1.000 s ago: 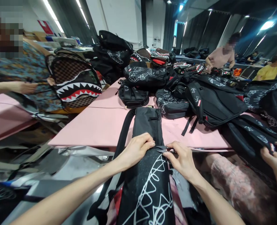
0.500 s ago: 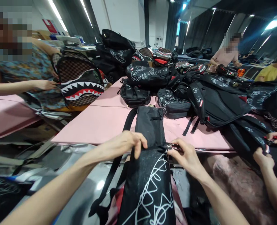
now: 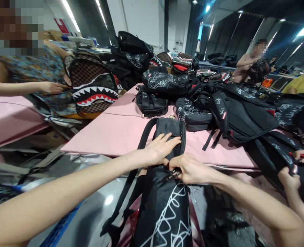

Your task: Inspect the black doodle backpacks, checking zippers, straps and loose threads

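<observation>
A black backpack with white scribble lines lies lengthwise before me, its upper part on the pink table and the rest toward my lap. My left hand rests on its upper part, fingers stretched out and spread over the dark fabric. Just below it, my right hand is closed around small thread snips, whose metal part shows under the fingers. Its fingertips are close against the bag, and what they touch there is hidden. A black strap hangs along the bag's left side.
Black backpacks are piled on the pink table, right and behind. At left a person holds a checkered shark-mouth backpack. A co-worker's hands work on a black bag at right. A blue crate edge is low at left.
My left hand has moved up and right and flattened onto the bag. My right hand, with the snips, has shifted left and slightly down, turning them downward. The view has shifted slightly left.
</observation>
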Motion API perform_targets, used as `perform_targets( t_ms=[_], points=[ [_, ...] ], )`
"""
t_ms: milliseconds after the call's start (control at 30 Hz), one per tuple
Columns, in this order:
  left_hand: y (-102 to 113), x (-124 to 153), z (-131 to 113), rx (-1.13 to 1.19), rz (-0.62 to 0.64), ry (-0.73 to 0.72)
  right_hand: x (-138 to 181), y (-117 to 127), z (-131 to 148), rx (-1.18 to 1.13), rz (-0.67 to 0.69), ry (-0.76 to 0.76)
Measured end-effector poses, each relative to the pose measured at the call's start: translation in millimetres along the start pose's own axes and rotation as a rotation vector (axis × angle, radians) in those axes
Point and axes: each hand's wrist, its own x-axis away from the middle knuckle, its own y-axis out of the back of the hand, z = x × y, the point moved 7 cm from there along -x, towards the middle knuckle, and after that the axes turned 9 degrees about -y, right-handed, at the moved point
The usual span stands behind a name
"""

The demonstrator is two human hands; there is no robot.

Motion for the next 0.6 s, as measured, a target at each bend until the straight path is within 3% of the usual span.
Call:
perform_targets(
  t_ms=[167,233,333,433,600],
  points=[
    [-7,5,-2,-0.056,-0.246,0.026,5,-17,-3,-0.47,-0.038,0.07],
    [-4,12,-1,-0.007,-0.362,-0.007,10,-19,-6,-0.504,-0.052,0.065],
    [1,32,-3,0.154,-0.488,-0.112,19,-12,-5,-0.368,-0.082,0.095],
    [-6,56,-16,0.252,-0.444,-0.182,27,-3,-5,-0.274,-0.1,0.094],
    [-24,86,-40,0.198,-0.392,-0.067,36,-13,3,-0.111,-0.071,0.109]
  ],
)
